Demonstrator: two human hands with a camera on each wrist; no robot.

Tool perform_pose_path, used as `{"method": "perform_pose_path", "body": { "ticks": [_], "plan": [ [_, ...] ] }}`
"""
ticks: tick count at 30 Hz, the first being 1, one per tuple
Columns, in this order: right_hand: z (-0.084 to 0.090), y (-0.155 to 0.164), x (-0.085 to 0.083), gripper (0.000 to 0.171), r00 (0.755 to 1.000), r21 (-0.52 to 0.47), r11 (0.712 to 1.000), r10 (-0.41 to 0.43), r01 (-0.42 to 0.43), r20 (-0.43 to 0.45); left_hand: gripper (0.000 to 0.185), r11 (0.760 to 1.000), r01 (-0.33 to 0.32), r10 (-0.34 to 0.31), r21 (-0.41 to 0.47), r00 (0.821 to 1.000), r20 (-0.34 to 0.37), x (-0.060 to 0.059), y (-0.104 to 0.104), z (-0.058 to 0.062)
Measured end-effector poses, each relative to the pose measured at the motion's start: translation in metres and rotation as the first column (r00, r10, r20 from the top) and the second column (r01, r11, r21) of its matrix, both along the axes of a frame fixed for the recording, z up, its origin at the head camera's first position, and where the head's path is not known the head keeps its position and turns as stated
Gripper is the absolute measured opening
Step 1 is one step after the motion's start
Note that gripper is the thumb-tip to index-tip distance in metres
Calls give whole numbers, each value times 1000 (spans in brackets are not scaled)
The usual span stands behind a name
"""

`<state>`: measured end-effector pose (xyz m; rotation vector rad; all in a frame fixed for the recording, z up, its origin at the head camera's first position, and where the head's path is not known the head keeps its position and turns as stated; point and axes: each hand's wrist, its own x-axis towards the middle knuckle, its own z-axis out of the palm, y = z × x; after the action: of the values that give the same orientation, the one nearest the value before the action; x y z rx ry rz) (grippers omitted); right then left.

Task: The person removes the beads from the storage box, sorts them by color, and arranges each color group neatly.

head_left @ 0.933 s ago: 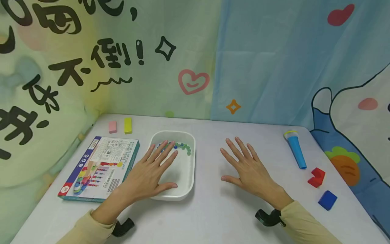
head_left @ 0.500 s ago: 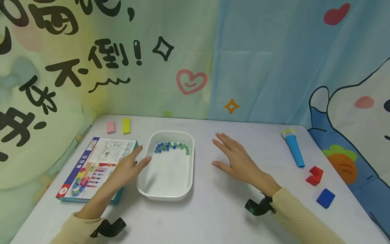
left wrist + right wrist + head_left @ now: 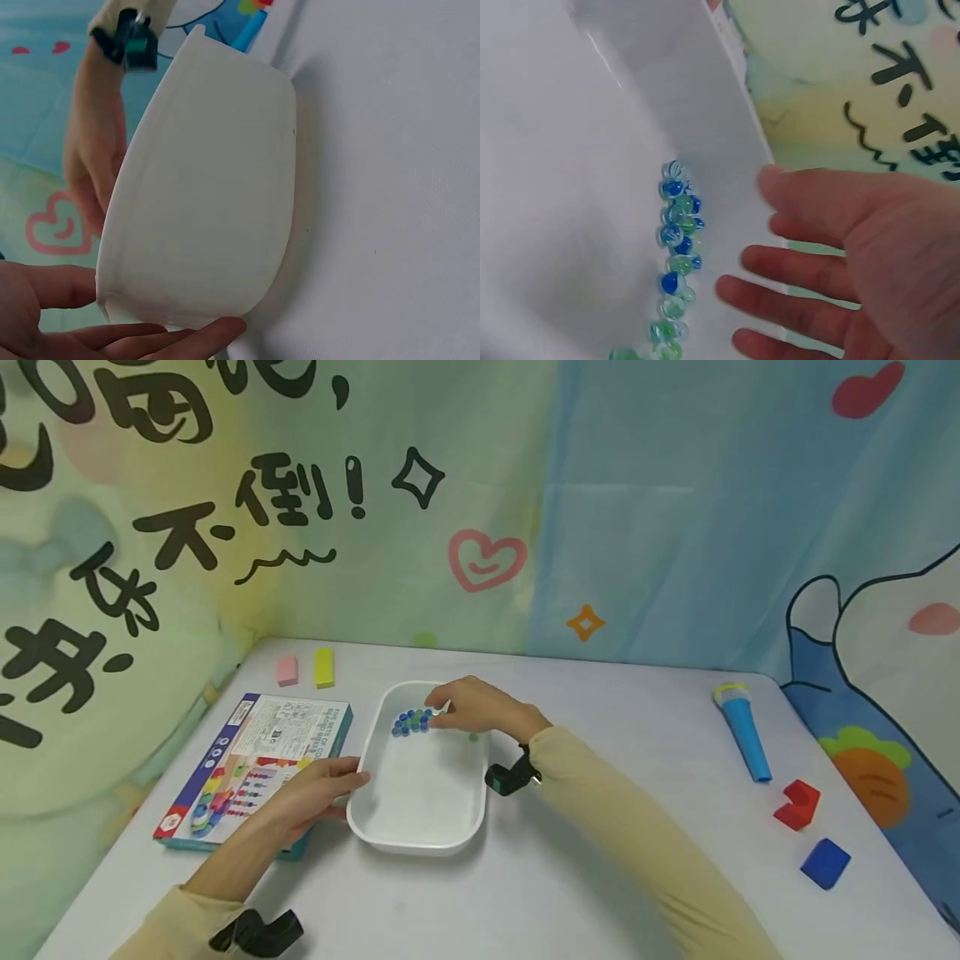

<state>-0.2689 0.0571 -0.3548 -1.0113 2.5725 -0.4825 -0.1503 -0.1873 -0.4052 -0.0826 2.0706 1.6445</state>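
Backdrop (image 3: 225, 527): "不倒!" legible; box (image 3: 255, 760) print probably too small.

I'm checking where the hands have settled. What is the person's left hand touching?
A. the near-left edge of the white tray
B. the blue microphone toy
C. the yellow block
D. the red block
A: in the head view the left hand rests with straight fingers against the near-left rim of the white tray, beside the game box.

Marbles (image 3: 411, 721) lie in the tray's (image 3: 420, 839) far end; box (image 3: 255, 764) left, blocks (image 3: 810, 827) right
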Motion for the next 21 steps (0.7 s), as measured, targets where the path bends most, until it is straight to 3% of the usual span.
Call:
{"method": "perform_pose_path", "body": {
  "ticks": [5, 11, 14, 21],
  "plan": [
    [-13, -26, -10, 39, 998, 153, 987, -56, 55, 4, 53, 999, 17, -17, 36, 1000, -11, 0, 1, 0],
    [-25, -42, -11, 27, 992, 283, 954, -76, 103, -105, 51, 998, 6, -6, 55, 1000, -15, -1, 0, -1],
    [-28, -44, -10, 22, 985, 307, 943, -85, 129, -153, 50, 998, 0, 1, 63, 1000, -12, -1, 0, -2],
    [-40, -47, -10, 15, 974, 262, 954, -90, 145, -210, 51, 997, -4, 5, 81, 1000, -20, 0, -1, -3]
  ]
}}
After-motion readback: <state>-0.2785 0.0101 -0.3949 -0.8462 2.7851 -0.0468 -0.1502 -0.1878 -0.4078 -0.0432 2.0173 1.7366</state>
